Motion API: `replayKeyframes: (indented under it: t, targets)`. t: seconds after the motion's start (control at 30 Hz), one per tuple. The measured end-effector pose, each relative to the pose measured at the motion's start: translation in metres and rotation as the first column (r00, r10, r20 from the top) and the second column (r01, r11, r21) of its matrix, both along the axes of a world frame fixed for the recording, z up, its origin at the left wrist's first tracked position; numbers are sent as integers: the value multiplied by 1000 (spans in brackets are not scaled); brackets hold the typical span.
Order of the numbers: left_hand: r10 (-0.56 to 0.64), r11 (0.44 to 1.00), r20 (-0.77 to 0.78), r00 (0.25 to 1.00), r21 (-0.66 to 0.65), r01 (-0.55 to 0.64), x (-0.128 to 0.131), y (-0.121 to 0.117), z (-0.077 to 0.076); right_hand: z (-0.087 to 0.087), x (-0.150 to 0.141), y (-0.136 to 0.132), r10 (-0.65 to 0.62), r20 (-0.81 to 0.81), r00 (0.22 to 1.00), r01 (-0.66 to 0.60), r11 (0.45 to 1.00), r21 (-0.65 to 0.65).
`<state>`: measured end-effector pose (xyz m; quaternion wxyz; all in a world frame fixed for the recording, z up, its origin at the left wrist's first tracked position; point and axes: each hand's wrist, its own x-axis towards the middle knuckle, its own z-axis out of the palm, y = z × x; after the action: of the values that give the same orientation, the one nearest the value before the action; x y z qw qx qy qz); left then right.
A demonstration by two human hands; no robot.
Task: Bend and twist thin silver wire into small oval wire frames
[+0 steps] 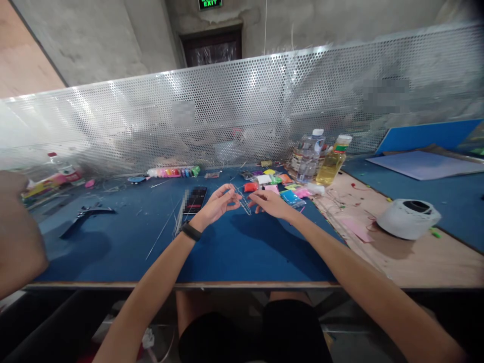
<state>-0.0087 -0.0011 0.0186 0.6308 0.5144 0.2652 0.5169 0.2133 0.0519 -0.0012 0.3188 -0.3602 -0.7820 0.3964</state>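
Note:
Over the blue tabletop (230, 257), a bent bundle of thin silvery wire (244, 202) is held up between my two hands. My left hand (219, 204), with a black band on its wrist, pinches the wire's upper left part. From the other side, the curled fingers of my right hand (269, 201) close on the wire's right edge; the exact contact is too small to see well. Loose straight wires (177, 222) lie left of my left hand, partly across a dark phone (194, 200). Small colourful packets, among them a red packet (250, 187) and a blue packet (293, 198), lie beyond my right hand.
Behind the table runs a perforated metal screen (234, 101). A clear bottle (310, 156) and a bottle of yellow liquid (334, 161) stand at the back right. A white roll-shaped object (408, 219) sits at right. Another person's arm (18, 237) is at left, near a dark curved tool (86, 214).

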Motion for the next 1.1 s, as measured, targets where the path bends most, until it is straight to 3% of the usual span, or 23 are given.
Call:
replayKeyframes:
  t: [0.3,0.43,0.6,1.1]
  targets:
    - [-53,998,-81,995,39,57,-3,0,-1,-5,-8,-1,54,-104,993,-76,972,-221]
    - [-10,998,-185,983,53,20,-5,2,-3,-3,-1,7,-61,-156,986,33,984,-174]
    - [82,996,-277,957,45,-72,-5,7,-7,0,8,12,-95,-206,974,73,991,-110]
    - [37,999,-172,984,-12,-40,-1,-1,1,4,7,6,-65,-237,969,47,996,-78]
